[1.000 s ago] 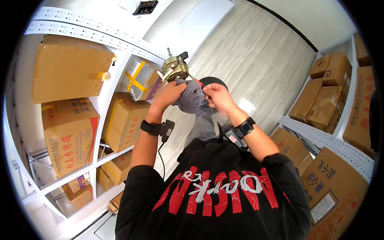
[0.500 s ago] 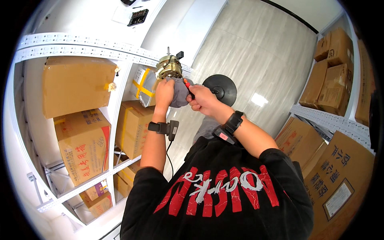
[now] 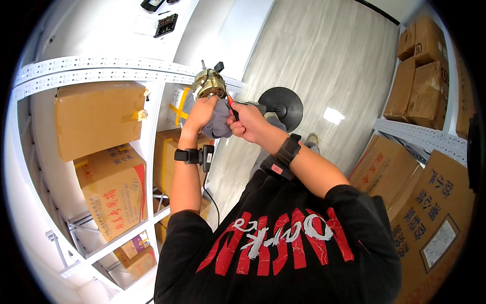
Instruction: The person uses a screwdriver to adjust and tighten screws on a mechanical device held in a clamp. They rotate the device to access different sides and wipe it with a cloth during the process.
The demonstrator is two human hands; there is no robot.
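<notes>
A bare fan motor (image 3: 209,83) with a brassy metal housing, a thin shaft and a small black block stands at the shelf's edge. My left hand (image 3: 202,112) is closed at the motor's near side, gripping a bunched grey cloth (image 3: 218,120); its fingertips are hidden. Closed round a red-and-black screwdriver (image 3: 231,102), my right hand (image 3: 247,120) holds the tool's tip up against the motor's right side. Behind the right hand, a grey pole partly shows, leading toward a round black base (image 3: 288,104) on the floor.
White metal shelving (image 3: 101,63) runs along the left, with cardboard boxes (image 3: 101,119) inside. A bit set in a black case (image 3: 165,25) lies on the upper shelf top. More boxes (image 3: 428,91) fill the right-hand rack. My foot (image 3: 313,138) is on the tiled floor.
The motor and both hands sit slightly further left and lower in view. The right hand has turned the screwdriver steeper, its tip now against the motor. My foot has come into sight.
</notes>
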